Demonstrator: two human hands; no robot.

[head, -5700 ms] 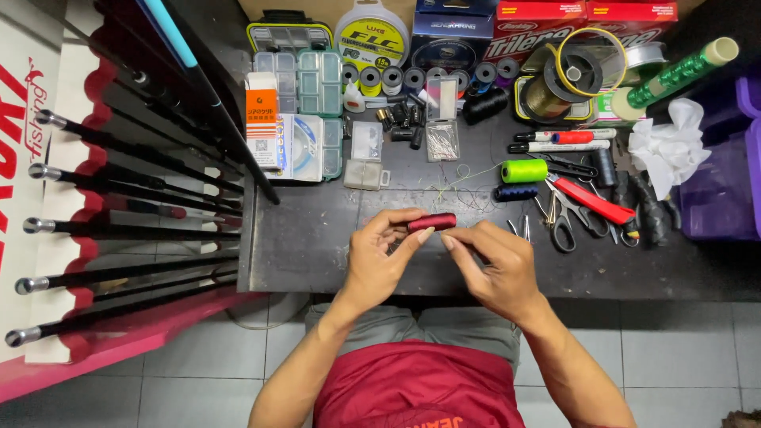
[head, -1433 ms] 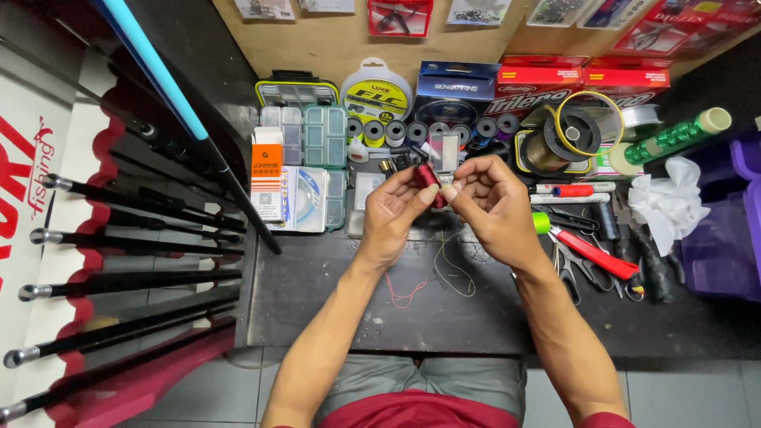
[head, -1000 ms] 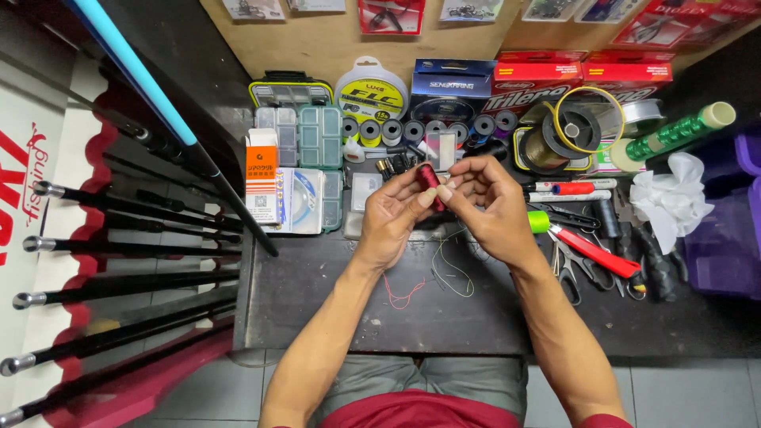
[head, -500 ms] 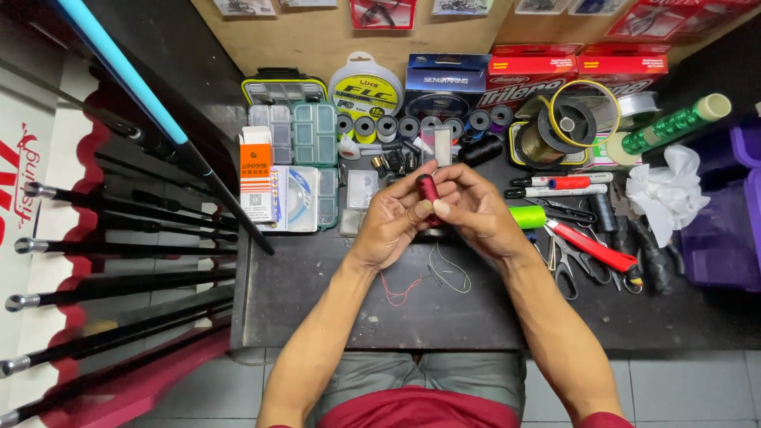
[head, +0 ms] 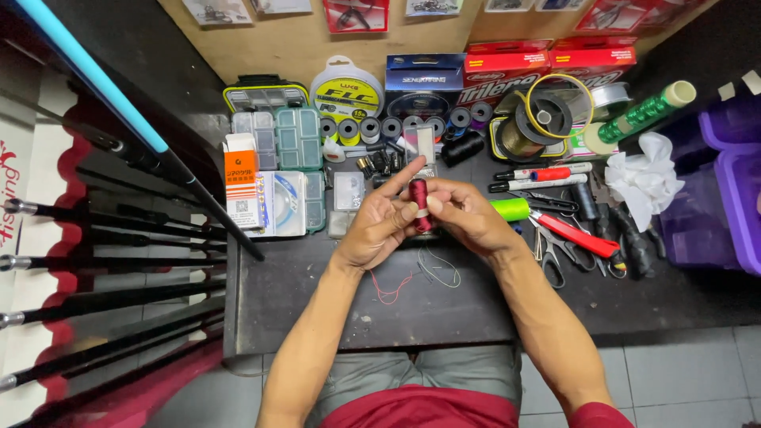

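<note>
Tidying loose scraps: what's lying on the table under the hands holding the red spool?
Under the left hand and right hand lie red thread and pale line; anything beneath the palms is hidden.

a fishing tackle workshop or shop bench. fishing rods (head: 103, 261) stand racked at the left, clear tackle boxes (head: 287, 143) and spools of line (head: 349, 91) crowd the dark table (head: 476, 309), boxed line (head: 507, 67) lines the back, and pliers (head: 571, 234) and scissors (head: 551, 257) lie beside them.
</note>
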